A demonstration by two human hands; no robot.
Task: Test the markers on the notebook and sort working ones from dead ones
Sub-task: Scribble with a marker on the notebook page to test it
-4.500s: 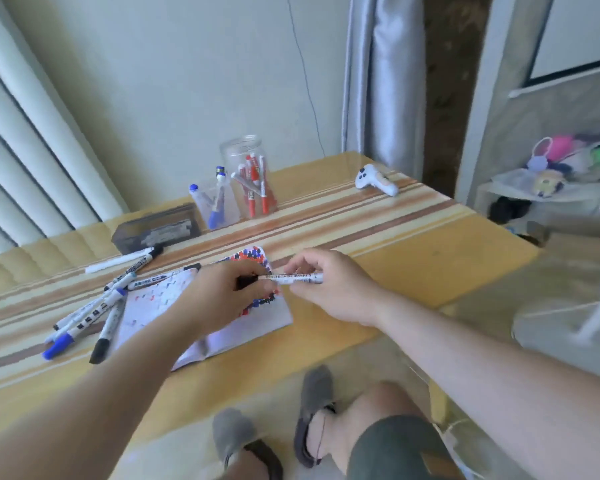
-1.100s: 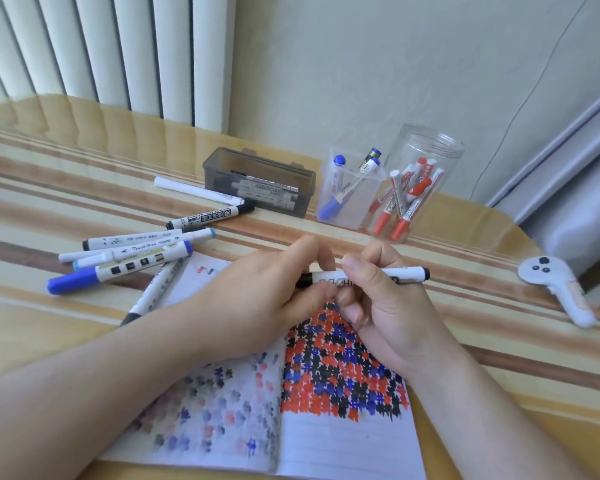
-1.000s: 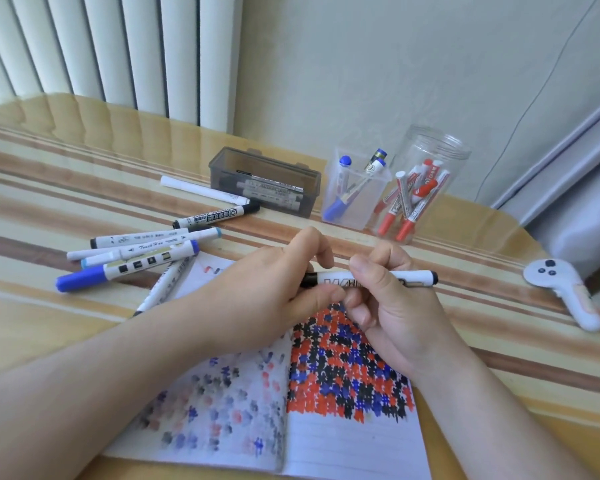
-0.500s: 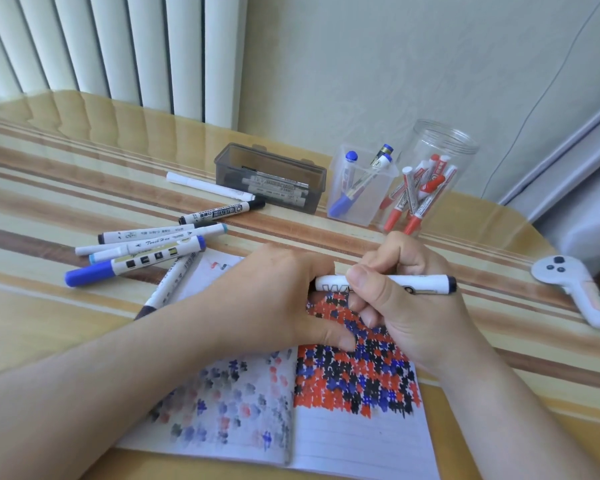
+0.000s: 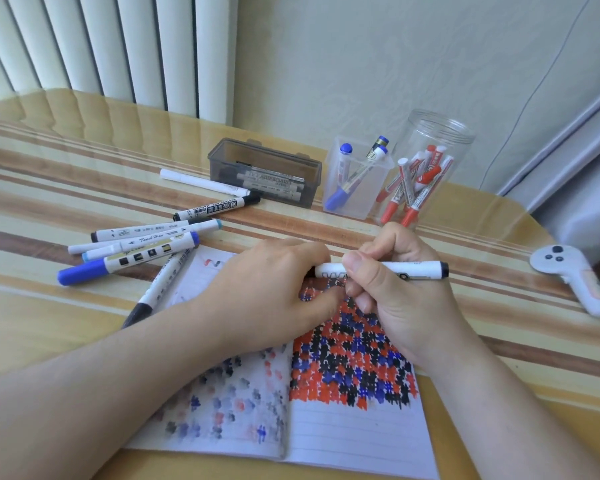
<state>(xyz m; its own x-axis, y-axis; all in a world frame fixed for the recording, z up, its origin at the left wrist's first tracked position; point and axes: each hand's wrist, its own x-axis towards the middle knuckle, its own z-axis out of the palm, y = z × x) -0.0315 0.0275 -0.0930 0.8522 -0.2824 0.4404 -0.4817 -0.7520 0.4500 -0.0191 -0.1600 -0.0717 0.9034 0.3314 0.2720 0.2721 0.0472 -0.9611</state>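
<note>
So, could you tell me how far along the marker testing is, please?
Done: the notebook carries many test marks; markers fill the dark box, the clear cup and jar. In hand: both hands grip one black-ended marker. Left: loose markers.

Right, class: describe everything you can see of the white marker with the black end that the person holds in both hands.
The white plastic marker with a black end plug lies roughly level above the top of the open lined notebook, not visibly touching it. Dark outlined lettering runs along its barrel, mostly covered. The right hand grips the barrel's middle, thumb on top; the left hand closes over its left end, hiding cap or tip. The black end points right.
</note>
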